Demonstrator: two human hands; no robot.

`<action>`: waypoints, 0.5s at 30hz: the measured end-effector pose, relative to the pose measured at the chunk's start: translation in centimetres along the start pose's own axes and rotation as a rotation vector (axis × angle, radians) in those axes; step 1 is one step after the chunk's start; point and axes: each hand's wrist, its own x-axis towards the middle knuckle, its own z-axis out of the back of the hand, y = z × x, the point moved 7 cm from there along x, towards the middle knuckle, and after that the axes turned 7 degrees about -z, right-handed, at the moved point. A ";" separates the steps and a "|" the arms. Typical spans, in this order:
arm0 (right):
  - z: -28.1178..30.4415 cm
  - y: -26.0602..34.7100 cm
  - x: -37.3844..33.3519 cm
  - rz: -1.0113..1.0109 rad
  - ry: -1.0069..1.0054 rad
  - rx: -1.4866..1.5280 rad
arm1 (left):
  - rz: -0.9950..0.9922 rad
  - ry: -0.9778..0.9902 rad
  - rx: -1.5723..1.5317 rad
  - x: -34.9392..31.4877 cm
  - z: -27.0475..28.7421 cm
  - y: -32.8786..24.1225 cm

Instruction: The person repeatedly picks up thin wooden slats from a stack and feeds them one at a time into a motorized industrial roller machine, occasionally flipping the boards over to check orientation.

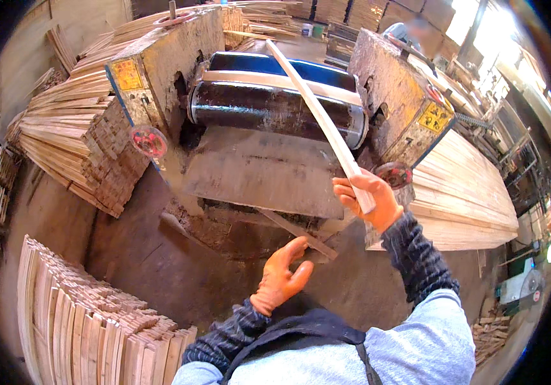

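My right hand (376,200), in an orange glove, is closed around the near end of a long pale wooden strip (317,112). From there the strip slants away to the far left, across the dark rollers (250,106) of a machine. My left hand (282,276), gloved in orange too, is in front of my body with its thumb and fingers apart and nothing in it. Between the hands and the rollers lies the machine's flat, worn metal plate (262,173).
Yellow-brown machine housings flank the rollers, each with a red handwheel (148,141). Wooden strips are stacked at left (76,141), near left (96,314) and right (462,199). A loose strip (298,232) leans below the plate. Another person (407,35) is at the far right.
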 end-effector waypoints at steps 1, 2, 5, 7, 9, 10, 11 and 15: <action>0.1 1.4 1.3 -0.011 -0.030 -0.084 | 0.040 -0.035 -0.003 -0.5 0.3 1.0; 0.4 3.3 2.2 -0.014 -0.075 -0.173 | 0.076 -0.060 -0.021 -0.8 0.3 2.0; 2.7 9.1 8.7 -0.023 -0.212 -0.628 | 0.175 -0.152 0.008 -1.4 1.4 5.4; 3.3 13.8 13.8 0.060 -0.296 -0.954 | 0.234 -0.243 0.028 -1.7 2.1 7.4; 5.3 19.5 19.9 0.206 -0.456 -1.315 | 0.330 -0.338 0.004 -1.9 2.8 9.4; 1.2 20.5 21.3 0.260 -0.497 -1.508 | 0.414 -0.429 0.069 -3.0 4.1 10.0; 0.9 22.6 23.6 0.372 -0.561 -1.710 | 0.436 -0.499 0.069 -3.7 4.3 11.0; 2.3 27.1 36.5 0.461 -0.710 -1.889 | 0.643 -0.675 0.307 -6.6 4.9 11.6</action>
